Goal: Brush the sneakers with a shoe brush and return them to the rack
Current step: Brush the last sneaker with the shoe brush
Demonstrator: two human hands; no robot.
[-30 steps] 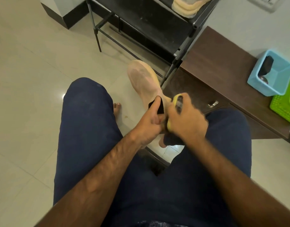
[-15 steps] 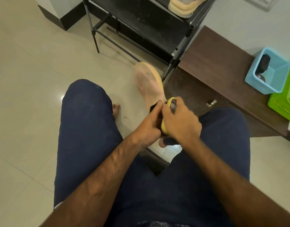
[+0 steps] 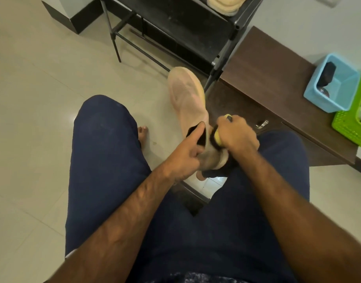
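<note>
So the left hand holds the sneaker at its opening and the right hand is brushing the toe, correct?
Not the toe. In the head view the right hand works the yellow brush against the sneaker's heel end; the left hand does hold its opening.

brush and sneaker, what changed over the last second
The right hand has slid the brush slightly toward the person's right, off the back of the sneaker, so the heel now shows below that hand. Nothing was picked up or let go. The left hand still holds the sneaker at its opening, thumb inside, toe pointing away. The other sneaker stays on the rack.
</note>
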